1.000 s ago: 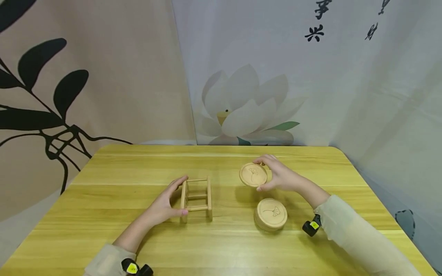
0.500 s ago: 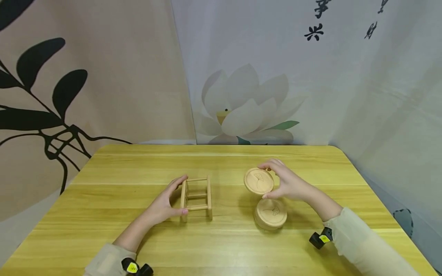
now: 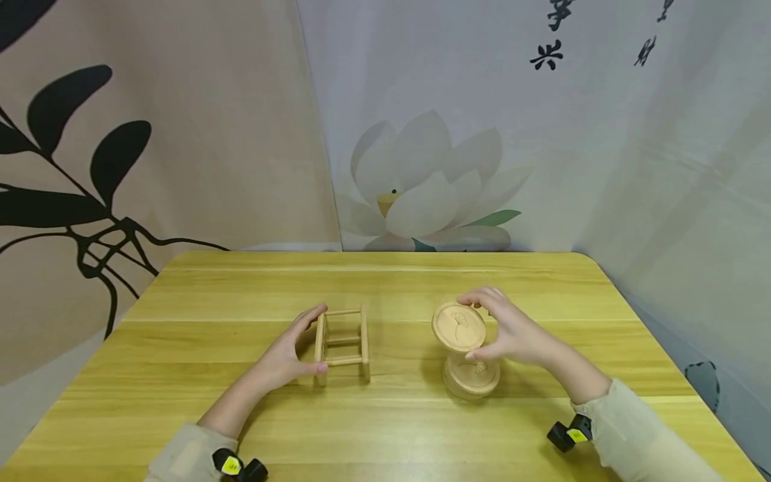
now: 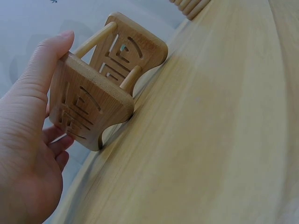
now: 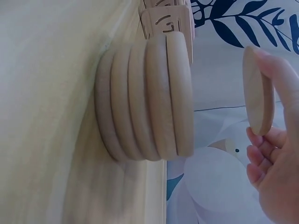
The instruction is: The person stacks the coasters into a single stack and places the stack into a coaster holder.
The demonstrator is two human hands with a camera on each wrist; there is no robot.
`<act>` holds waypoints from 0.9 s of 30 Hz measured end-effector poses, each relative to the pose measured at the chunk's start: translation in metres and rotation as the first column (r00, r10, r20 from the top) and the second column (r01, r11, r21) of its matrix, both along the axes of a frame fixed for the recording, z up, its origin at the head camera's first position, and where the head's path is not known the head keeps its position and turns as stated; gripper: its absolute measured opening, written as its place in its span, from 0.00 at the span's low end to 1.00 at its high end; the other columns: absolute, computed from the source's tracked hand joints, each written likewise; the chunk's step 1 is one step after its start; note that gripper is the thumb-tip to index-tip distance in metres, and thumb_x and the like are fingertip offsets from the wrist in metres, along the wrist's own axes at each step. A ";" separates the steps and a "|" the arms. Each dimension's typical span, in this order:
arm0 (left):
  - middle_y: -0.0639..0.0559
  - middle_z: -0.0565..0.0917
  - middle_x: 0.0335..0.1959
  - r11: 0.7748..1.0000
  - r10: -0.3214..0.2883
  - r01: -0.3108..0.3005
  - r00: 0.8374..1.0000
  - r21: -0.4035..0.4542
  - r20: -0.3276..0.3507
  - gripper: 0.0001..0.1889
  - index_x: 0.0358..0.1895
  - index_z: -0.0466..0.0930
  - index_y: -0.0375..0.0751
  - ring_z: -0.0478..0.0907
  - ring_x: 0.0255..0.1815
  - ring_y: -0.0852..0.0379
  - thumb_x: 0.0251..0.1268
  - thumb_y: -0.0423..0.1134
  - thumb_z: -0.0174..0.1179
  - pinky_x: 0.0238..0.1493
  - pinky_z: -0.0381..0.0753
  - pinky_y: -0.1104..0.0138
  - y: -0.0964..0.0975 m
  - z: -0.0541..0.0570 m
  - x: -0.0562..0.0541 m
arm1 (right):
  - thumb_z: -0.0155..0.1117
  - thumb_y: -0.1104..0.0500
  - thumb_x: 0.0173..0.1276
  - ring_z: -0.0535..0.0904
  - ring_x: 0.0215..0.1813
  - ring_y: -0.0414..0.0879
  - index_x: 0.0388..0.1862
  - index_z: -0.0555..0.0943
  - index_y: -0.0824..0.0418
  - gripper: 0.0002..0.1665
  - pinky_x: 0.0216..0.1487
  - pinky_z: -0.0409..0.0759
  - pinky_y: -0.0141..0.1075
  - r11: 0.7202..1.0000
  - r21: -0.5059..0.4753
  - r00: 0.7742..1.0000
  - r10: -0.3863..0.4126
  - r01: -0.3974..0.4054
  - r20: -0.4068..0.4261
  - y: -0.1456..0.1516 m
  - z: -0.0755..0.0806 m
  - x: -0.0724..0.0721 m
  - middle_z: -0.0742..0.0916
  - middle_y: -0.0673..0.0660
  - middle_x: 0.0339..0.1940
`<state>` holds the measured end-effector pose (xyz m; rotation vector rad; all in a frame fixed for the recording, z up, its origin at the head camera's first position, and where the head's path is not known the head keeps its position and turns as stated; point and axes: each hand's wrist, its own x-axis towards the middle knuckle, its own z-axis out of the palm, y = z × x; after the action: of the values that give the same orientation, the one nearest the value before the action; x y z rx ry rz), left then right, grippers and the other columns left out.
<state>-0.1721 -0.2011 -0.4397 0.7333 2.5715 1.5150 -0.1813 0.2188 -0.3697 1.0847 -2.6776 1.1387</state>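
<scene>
left hand (image 3: 286,358), left of centre: thumb and fingers spread across one end panel, gripping its edges.

wooden rack (image 4: 88,98), left of centre in the head view: two cut-out end panels joined by rods, standing on the table (image 3: 241,294). risk: held at one end only, it could slide or tip if that hand tugs sideways.

carved disc (image 3: 459,327), right of centre: face up, tilted, held in the air; overlaps the stack in the head view, though the right wrist view shows a gap. risk: with only the rim pinched, a slip would likely drop it.

disc stack (image 3: 472,381), just below the carved disc in the frame: five layers, apparently loose. risk: a knock from the thumb or the carved disc could shift the upper layers.

right hand (image 3: 515,335), right of centre: thumb and fingers parted by the disc's width, pinching its rim.

surroundings: dark plant print (image 3: 66,100), upper left; left wrist camera (image 3: 237,466), bottom left; lotus print (image 3: 434,194), upper centre; right wrist camera (image 3: 569,435), lower right, well apart from the stack.

obstacles: the rack's rods, partly barring its side; the disc stack, close under the carved disc.
</scene>
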 end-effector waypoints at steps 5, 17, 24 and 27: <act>0.41 0.50 0.76 1.000 0.003 -0.003 1.000 0.000 -0.010 0.53 0.76 0.49 0.61 0.45 0.73 0.35 0.48 0.42 0.75 0.59 0.45 0.28 0.001 0.000 -0.001 | 0.83 0.53 0.41 0.66 0.57 0.49 0.62 0.70 0.62 0.49 0.56 0.68 0.55 1.000 -0.011 1.000 -0.006 0.006 0.011 0.003 -0.002 0.004 0.75 0.51 0.56; 0.41 0.50 0.76 1.000 0.008 -0.009 1.000 -0.002 -0.010 0.53 0.76 0.50 0.61 0.46 0.73 0.35 0.48 0.41 0.75 0.59 0.46 0.28 0.001 0.000 -0.002 | 0.82 0.51 0.41 0.66 0.55 0.47 0.60 0.71 0.62 0.47 0.53 0.70 0.48 1.000 -0.008 0.998 -0.022 0.022 -0.054 0.014 -0.014 0.013 0.76 0.51 0.55; 0.42 0.49 0.76 1.000 0.010 -0.010 1.000 -0.002 0.000 0.53 0.76 0.49 0.61 0.45 0.73 0.35 0.48 0.42 0.75 0.59 0.46 0.29 0.001 0.001 -0.001 | 0.83 0.49 0.40 0.67 0.55 0.46 0.59 0.72 0.61 0.48 0.52 0.71 0.48 0.999 -0.007 0.998 -0.045 0.045 -0.046 0.017 -0.022 0.020 0.76 0.49 0.54; 0.41 0.49 0.76 1.000 0.008 -0.008 1.000 -0.003 -0.002 0.53 0.76 0.49 0.59 0.45 0.73 0.35 0.48 0.42 0.75 0.59 0.46 0.29 0.001 0.002 -0.001 | 0.83 0.49 0.39 0.67 0.56 0.45 0.60 0.71 0.61 0.49 0.53 0.71 0.49 0.998 -0.004 0.998 -0.064 0.064 -0.018 0.017 -0.024 0.023 0.76 0.48 0.56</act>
<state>-0.1735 -0.2004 -0.4381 0.7252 2.5812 1.5131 -0.1578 0.2361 -0.3934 0.9955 -2.6745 1.1172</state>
